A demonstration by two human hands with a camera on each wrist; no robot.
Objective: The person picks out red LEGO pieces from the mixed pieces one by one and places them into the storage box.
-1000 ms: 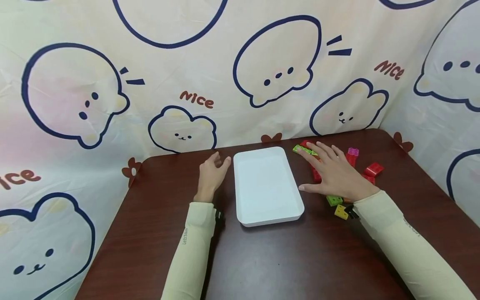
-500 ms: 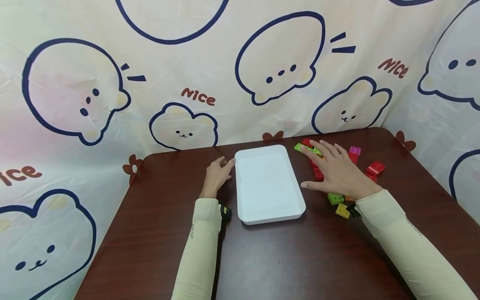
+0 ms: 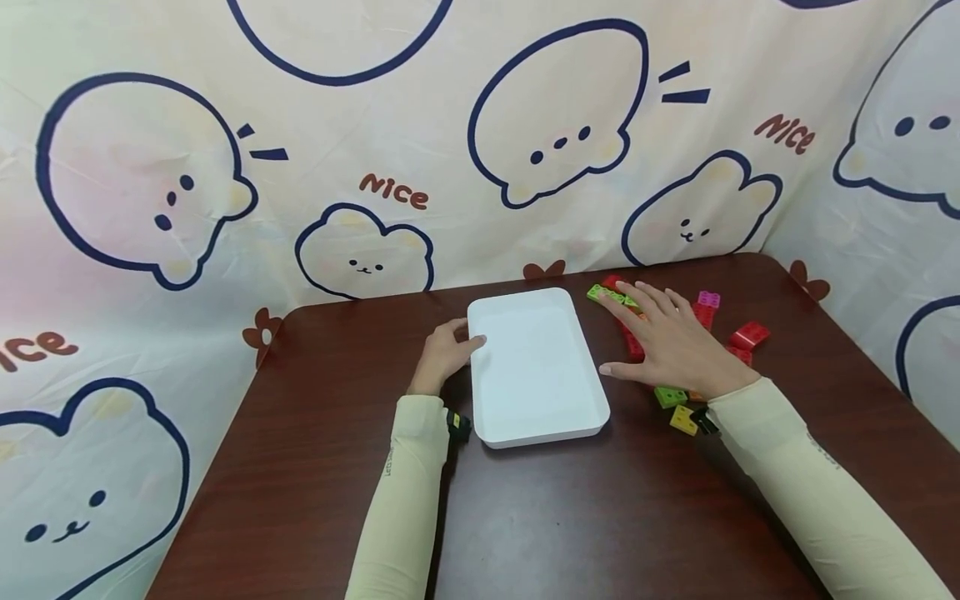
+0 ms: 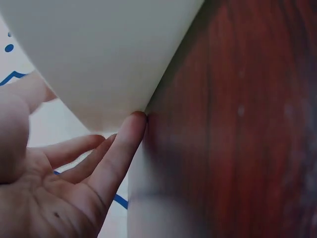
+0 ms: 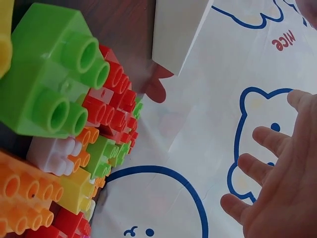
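A white tray (image 3: 536,367) lies on the dark wooden table (image 3: 562,517). My left hand (image 3: 465,337) is at its left rim, thumb over the edge. In the left wrist view its nearly straight fingers (image 4: 121,148) touch the tray (image 4: 109,49) at the wall. My right hand (image 3: 667,342) is spread flat, palm down, over a pile of toy bricks right of the tray. The right wrist view shows the spread hand (image 5: 277,163) holding nothing, with a big green brick (image 5: 49,84) close to the camera and the tray's corner (image 5: 178,29) beyond.
Loose bricks ring the right hand: a flat green one (image 3: 603,294), a pink one (image 3: 708,299), a red one (image 3: 748,335), a yellow one (image 3: 682,420). A cartoon-print curtain (image 3: 375,167) closes off the table's back and right sides.
My left hand has slid right across the table until it touches the tray's left rim. The right hand has stayed spread over the bricks.
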